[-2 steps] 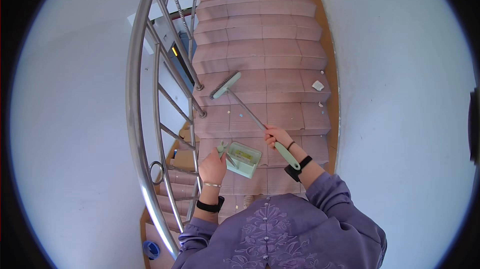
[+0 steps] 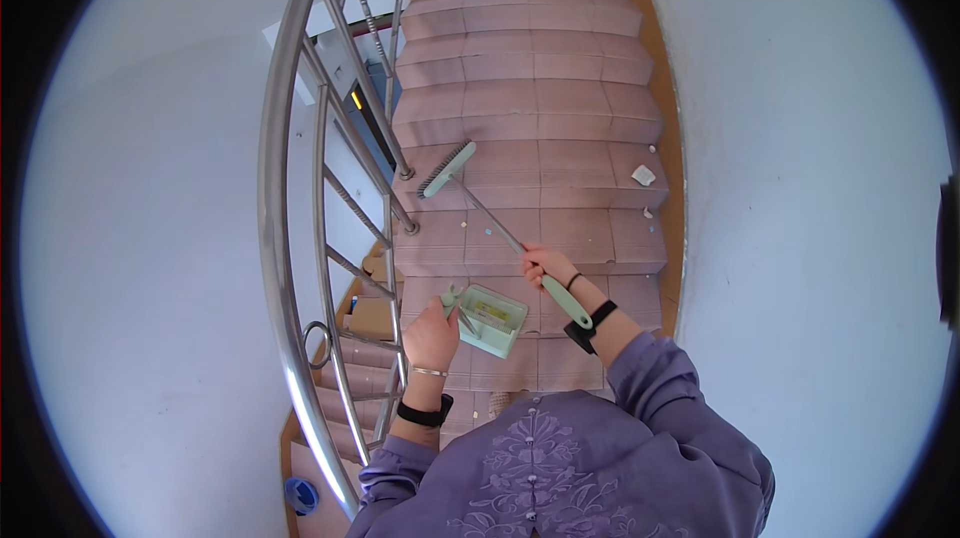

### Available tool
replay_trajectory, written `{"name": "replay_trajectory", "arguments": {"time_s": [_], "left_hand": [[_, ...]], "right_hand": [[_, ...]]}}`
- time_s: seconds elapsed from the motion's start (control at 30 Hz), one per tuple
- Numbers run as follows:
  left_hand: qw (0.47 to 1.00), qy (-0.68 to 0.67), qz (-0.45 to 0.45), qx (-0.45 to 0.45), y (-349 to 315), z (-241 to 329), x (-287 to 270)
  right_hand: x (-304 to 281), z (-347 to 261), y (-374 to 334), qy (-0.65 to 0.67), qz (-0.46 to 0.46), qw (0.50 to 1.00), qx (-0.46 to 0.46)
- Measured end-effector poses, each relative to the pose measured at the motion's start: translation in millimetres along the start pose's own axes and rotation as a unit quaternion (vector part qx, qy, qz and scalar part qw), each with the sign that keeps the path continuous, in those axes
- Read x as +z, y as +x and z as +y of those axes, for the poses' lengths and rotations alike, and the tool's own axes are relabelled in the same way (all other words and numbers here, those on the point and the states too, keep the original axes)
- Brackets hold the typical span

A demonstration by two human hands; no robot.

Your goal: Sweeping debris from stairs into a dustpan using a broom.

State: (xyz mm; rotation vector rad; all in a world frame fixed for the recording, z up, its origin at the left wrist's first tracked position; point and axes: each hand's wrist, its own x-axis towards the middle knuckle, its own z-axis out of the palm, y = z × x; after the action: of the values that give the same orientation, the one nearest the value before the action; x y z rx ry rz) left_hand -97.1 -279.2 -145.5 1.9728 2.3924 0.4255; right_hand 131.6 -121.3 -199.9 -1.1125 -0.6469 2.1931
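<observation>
My right hand (image 2: 547, 264) is closed round the handle of a small broom with a metal shaft and a pale green grip. The broom's head (image 2: 449, 170), pale green with grey bristles, rests slantwise on a step near the railing side. In my left hand (image 2: 431, 334) is the upright handle of a pale green dustpan (image 2: 496, 342), its tray low over or on a nearer step; contact cannot be made out. A yellowish-green label shows inside the tray. A crumpled white scrap (image 2: 643, 175) lies on a step at the right, with small bits of debris around it.
Pinkish-tan tiled stairs (image 2: 560, 98) rise ahead. A curved metal railing (image 2: 272, 178) runs along the left, and a pale wall (image 2: 800, 238) bounds the right. Cardboard boxes (image 2: 372, 319) and a blue round container (image 2: 301, 496) show beyond the railing, lower down.
The broom's head has slid slightly left across the step, and my right hand has shifted a little up and left with it. The whole view has moved slightly.
</observation>
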Motion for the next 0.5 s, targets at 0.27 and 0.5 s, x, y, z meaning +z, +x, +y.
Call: {"name": "replay_trajectory", "arguments": {"time_s": [0.27,0.5], "left_hand": [[1.000,0.000,0.000,-0.003,-0.7,-4.4,0.6],[1.000,0.002,-0.006,0.001,6.5,-1.0,-3.2]], "right_hand": [[5.4,-40.2,107.7,0.190,-0.049,0.974,0.117],[-66.2,-44.4,91.5,0.278,-0.074,0.955,0.077]]}}
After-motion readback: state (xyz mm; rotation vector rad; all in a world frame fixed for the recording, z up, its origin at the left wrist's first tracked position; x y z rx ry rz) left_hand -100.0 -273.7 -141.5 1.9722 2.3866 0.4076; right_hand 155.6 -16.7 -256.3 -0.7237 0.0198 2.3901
